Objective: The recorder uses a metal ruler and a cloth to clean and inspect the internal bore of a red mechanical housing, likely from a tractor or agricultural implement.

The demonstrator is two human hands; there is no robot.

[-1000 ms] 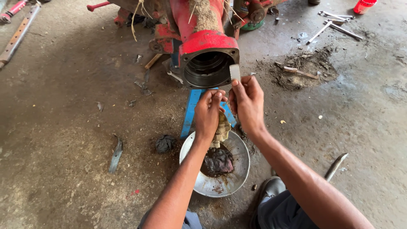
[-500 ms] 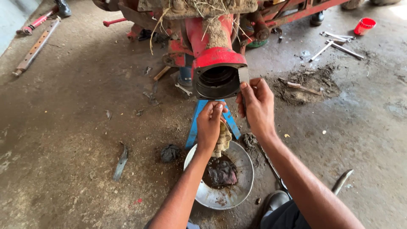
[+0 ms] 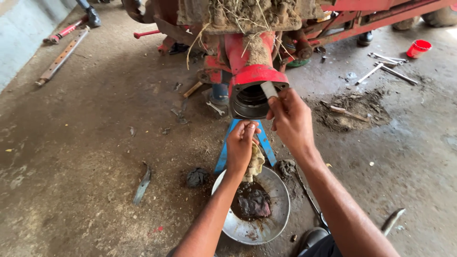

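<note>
Both arms reach forward. The right hand (image 3: 291,119) grips a flat pale scraper (image 3: 269,89) at the rim of the red housing (image 3: 252,78) (round, dark inside). The left hand (image 3: 241,143) clutches a dirty rag (image 3: 254,164) just below, above a metal bowl (image 3: 278,209). Mud and straw hide the machine's top.

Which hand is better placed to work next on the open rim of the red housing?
Right. The right hand holds a flat blade at the red housing rim; the left hand, lower, grips a rag.
</note>
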